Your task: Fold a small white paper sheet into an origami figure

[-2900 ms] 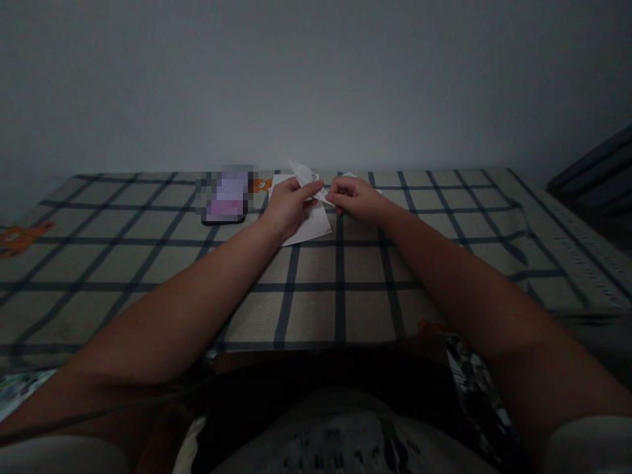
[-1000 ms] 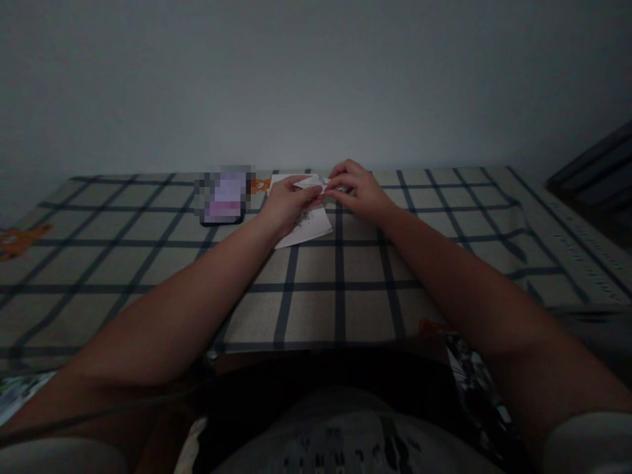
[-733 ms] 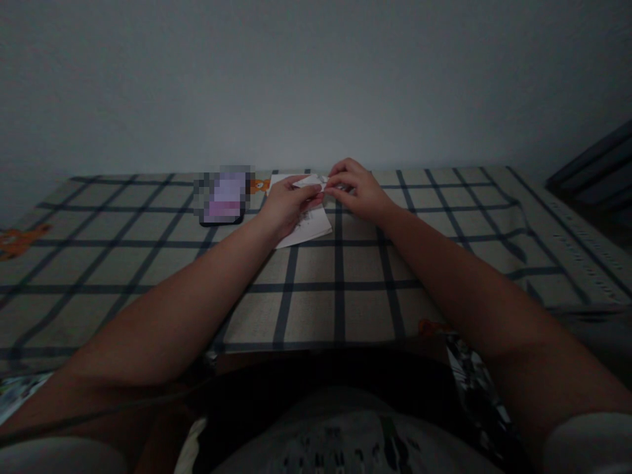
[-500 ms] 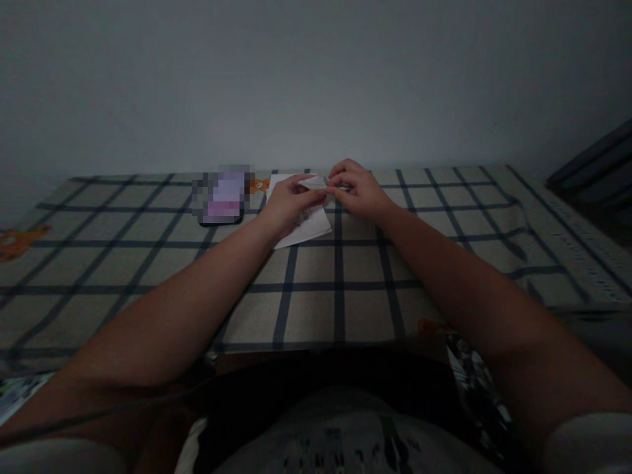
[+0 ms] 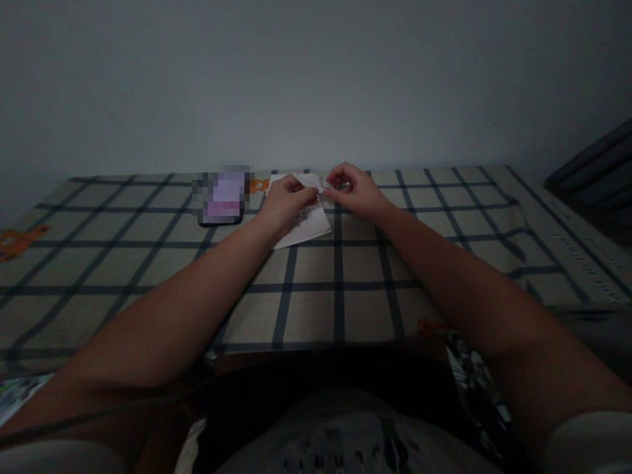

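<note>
White paper (image 5: 309,227) with faint dark markings lies on the checked tablecloth, partly beneath my left hand (image 5: 286,201). Between my hands a smaller white piece of paper (image 5: 310,180) is raised over it. My left thumb and fingers pinch the left part of this piece. At its right end, the thumb and forefinger of my right hand (image 5: 353,187) are closed on it, with the other fingers curled. Whether the raised piece is joined to the sheet below cannot be made out.
A phone (image 5: 224,197) with a blurred, lit screen lies left of my left hand. The checked tablecloth (image 5: 316,309) reaches back to a plain wall (image 5: 316,85). A dark striped object (image 5: 597,164) stands at the far right.
My left hand has shifted slightly left and my right fingers slightly down. More of the raised paper shows between them. The lower sheet and the phone have stayed in place.
</note>
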A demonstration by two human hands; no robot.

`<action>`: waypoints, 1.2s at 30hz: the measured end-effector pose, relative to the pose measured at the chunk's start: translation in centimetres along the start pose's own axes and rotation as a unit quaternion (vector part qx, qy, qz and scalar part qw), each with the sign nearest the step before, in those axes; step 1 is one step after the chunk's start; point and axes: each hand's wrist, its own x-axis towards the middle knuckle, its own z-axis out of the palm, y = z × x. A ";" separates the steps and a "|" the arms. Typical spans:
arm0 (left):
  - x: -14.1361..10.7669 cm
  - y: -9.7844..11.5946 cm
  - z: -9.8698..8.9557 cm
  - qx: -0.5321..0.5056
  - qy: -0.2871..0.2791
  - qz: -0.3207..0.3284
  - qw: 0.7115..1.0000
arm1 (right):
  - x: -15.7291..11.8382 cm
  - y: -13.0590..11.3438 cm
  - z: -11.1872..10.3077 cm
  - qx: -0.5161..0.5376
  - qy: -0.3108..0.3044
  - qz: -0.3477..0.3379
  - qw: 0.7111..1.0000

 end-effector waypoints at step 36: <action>-0.7 0.5 0.3 -0.004 -0.056 -0.045 0.997 | 0.1 -3.2 -0.5 0.208 0.001 0.236 0.949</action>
